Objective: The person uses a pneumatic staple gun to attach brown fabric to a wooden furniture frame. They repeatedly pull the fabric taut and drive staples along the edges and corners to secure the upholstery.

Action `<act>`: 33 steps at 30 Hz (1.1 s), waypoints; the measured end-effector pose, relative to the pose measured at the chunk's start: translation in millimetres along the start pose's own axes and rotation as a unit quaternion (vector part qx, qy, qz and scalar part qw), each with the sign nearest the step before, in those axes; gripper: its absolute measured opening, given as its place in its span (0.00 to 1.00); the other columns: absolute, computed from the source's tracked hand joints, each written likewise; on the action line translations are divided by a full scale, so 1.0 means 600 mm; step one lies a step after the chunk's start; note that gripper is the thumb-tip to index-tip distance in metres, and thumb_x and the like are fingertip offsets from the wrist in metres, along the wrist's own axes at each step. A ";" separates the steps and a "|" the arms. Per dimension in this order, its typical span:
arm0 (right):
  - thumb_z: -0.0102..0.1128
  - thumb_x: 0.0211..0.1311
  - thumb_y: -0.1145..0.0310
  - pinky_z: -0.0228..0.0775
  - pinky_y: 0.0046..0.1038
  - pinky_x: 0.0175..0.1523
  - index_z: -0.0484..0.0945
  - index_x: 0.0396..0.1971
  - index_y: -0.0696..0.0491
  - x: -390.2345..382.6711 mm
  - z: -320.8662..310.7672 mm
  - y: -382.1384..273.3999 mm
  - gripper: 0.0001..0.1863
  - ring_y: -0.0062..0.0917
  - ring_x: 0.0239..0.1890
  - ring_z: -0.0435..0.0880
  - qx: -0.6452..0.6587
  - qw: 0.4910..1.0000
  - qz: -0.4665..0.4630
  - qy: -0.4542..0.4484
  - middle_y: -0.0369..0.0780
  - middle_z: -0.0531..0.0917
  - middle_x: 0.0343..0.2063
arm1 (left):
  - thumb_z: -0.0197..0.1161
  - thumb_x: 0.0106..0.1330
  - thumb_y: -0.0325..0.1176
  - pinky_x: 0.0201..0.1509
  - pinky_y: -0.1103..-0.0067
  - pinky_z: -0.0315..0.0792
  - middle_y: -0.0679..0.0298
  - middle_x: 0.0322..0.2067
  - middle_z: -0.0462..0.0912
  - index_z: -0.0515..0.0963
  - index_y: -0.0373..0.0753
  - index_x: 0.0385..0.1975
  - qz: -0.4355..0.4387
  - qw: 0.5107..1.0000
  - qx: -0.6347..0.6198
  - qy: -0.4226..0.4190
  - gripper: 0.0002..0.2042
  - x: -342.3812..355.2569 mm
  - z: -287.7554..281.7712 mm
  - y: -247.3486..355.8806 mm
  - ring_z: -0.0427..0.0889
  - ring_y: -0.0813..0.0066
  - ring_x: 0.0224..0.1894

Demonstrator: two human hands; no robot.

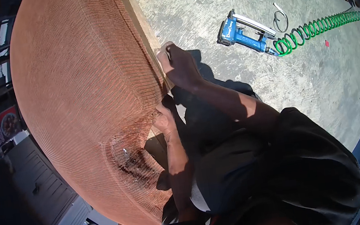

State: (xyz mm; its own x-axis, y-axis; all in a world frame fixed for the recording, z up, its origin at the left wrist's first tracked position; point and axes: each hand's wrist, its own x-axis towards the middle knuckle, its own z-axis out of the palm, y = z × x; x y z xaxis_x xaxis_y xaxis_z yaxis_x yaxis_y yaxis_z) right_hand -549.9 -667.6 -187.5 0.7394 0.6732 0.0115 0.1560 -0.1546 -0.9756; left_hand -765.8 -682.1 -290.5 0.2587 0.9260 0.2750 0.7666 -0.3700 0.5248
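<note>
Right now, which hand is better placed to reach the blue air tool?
Probably the right hand: it's at the wooden edge, nearer the blue air tool. The left hand is farther, at the ribbed fabric.

Rust-coloured ribbed fabric point(72, 80), puckered beside wooden frame point(141, 18)

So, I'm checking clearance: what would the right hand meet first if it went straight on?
The right hand would likely meet the wooden rail, then orange fabric; depth is unclear.
</note>
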 end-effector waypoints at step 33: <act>0.61 0.58 0.64 0.74 0.36 0.36 0.80 0.48 0.56 -0.079 -0.215 0.004 0.19 0.31 0.31 0.84 -0.073 0.938 0.149 -0.305 0.44 0.85 0.29 | 0.59 0.74 0.52 0.47 0.71 0.74 0.55 0.36 0.86 0.82 0.24 0.46 -0.198 0.968 -0.153 0.014 0.28 -0.022 -0.014 0.049 0.79 0.68 0.36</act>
State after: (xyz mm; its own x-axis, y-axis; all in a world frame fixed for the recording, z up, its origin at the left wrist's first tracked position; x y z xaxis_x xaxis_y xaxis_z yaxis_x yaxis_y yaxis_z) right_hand -500.0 -793.3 -162.2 0.2595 0.8658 -0.4280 0.1232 -0.4692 -0.8745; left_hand -751.7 -705.8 -272.1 -0.0390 0.9990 0.0231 0.5917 0.0045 0.8061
